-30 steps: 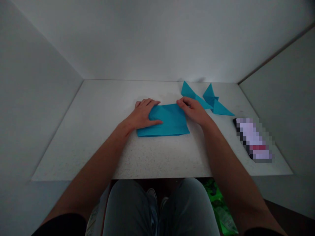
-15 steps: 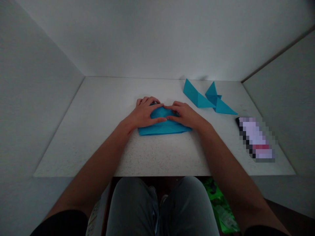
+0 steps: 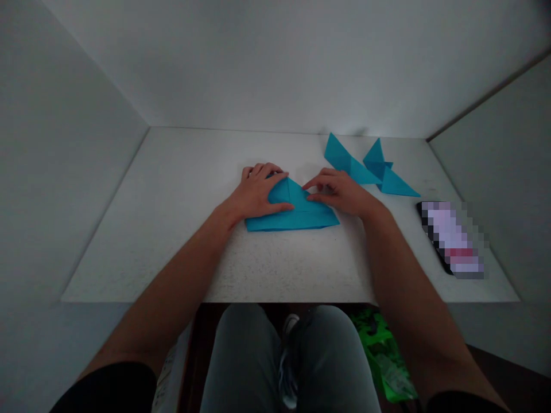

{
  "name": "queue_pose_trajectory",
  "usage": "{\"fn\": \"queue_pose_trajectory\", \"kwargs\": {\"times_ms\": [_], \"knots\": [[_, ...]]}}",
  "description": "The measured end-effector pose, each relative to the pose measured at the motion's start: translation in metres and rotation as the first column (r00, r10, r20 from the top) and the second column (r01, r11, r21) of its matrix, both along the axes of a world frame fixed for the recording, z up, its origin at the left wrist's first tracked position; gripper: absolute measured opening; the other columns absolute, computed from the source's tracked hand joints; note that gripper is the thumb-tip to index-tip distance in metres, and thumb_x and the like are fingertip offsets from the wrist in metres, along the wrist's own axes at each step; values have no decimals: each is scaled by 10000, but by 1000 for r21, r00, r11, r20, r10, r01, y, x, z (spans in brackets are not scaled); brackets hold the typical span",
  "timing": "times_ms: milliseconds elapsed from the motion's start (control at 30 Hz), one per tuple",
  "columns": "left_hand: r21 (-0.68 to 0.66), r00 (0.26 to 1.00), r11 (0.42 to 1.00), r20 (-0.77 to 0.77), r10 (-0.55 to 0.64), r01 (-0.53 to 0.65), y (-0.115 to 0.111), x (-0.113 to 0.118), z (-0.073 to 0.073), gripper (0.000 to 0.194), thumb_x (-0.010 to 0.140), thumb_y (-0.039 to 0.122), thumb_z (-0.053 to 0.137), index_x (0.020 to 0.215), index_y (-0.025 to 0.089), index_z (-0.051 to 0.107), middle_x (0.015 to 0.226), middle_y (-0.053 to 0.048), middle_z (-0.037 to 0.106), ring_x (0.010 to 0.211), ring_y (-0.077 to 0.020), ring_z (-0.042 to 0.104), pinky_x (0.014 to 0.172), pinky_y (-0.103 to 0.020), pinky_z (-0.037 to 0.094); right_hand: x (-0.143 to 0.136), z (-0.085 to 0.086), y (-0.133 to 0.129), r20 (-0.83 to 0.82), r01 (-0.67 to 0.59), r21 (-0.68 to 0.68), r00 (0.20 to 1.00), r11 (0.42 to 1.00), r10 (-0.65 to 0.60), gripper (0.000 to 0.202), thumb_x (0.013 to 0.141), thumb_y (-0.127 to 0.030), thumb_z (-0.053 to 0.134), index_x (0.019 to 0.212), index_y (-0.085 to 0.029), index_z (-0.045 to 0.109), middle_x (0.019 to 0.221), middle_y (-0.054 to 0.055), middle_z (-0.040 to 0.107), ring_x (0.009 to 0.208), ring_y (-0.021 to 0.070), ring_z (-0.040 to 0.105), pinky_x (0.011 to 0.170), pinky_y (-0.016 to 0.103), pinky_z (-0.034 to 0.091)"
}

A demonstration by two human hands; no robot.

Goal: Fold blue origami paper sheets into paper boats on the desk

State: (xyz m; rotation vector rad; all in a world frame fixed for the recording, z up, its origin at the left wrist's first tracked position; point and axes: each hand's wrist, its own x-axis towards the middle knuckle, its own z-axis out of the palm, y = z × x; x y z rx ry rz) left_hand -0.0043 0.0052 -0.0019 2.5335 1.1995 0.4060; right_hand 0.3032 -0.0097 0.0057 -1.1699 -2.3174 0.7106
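Note:
A folded blue paper (image 3: pixel 301 219) lies on the white table, with a peak at its far side and a long straight edge towards me. My left hand (image 3: pixel 260 192) rests on its left part, fingers spread, thumb lying across the paper. At the paper's right slope is my right hand (image 3: pixel 338 189), its fingers bent and apart, the tips by the sloping edge. Nothing shows between the right fingertips.
Two folded blue paper pieces, one (image 3: pixel 344 160) left of the other (image 3: pixel 390 179), lie at the back right. A phone (image 3: pixel 451 238), partly pixelated, lies at the right. Below the table's front edge is a green bag (image 3: pixel 385 355).
My right hand has moved right, off the middle of the blue paper to its sloping edge, uncovering the peak. My left hand stays on the paper. The view has shifted slightly.

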Motion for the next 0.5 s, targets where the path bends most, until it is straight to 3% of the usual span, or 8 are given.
{"fn": "queue_pose_trajectory", "kwargs": {"times_ms": [133, 233, 367, 433, 500], "knots": [[-13, 956, 959, 78, 283, -283, 17, -15, 1, 535, 1047, 686, 592, 1239, 211, 748, 1341, -170, 684, 1338, -386, 574, 1195, -586, 399, -5, -5, 3, 31, -50, -13, 998, 999, 51, 399, 1048, -613, 717, 1281, -331, 877, 1034, 86, 696, 863, 235, 621, 858, 400, 491], [-117, 894, 916, 204, 400, -383, 26, -24, 3, 547, 1075, 713, 518, 963, 220, 725, 1008, -106, 721, 1055, -303, 650, 1024, -487, 517, -3, -5, 2, 50, -32, -19, 998, 999, 33, 413, 1053, -619, 705, 1298, -331, 871, 1056, 89, 692, 886, 243, 620, 876, 404, 491], [-287, 828, 915, 408, 384, -282, 21, -20, 12, 711, 1091, 799, 380, 871, 229, 743, 832, -54, 711, 818, -220, 646, 790, -353, 528, -4, -5, 2, 44, -16, -42, 999, 999, 18, 419, 1045, -608, 710, 1296, -310, 864, 1051, 90, 684, 885, 243, 626, 855, 392, 502], [-321, 857, 933, 422, 296, -165, 16, -15, 14, 752, 1108, 778, 327, 877, 232, 789, 869, -58, 758, 801, -205, 663, 785, -340, 533, -7, -5, 2, 39, -14, -35, 999, 999, 16, 395, 1045, -571, 710, 1276, -290, 864, 1038, 94, 685, 883, 245, 634, 839, 385, 502], [-287, 923, 957, 354, 153, -49, 11, -10, 14, 668, 1098, 725, 423, 895, 236, 831, 911, -66, 792, 820, -210, 687, 820, -349, 545, -12, -5, 2, 41, -1, -10, 999, 1000, 1, 353, 1051, -509, 690, 1231, -263, 866, 1025, 99, 693, 880, 245, 639, 823, 377, 496]]}}
